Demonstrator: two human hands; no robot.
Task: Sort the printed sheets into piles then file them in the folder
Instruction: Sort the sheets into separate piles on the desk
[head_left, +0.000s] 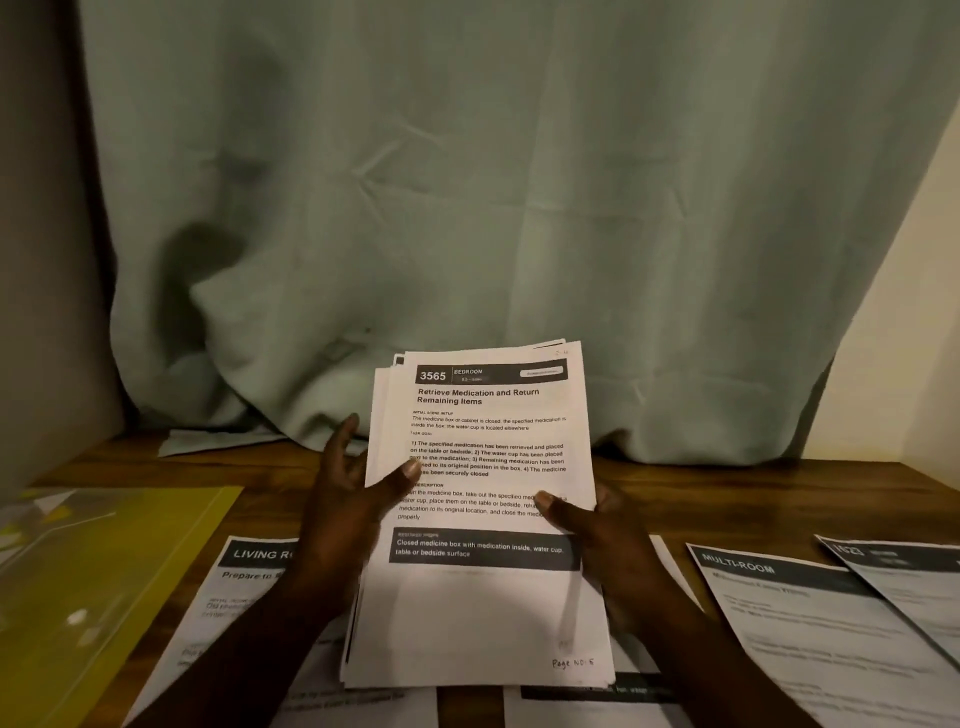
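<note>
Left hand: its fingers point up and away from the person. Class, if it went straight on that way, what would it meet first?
Most likely the green curtain hanging behind the table; nothing shows between the left hand and it, though depth is unclear.

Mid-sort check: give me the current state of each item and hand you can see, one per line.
Stack of sheets: held up off the table, BEDROOM page on top.
Left hand: gripping the stack's left edge.
Right hand: gripping the stack's right edge.
Yellow folder: flat on the table, left.
LIVING sheet: flat, face up.
MULTI-ROOM sheet: flat, face up, another sheet's corner overlapping it.
</note>
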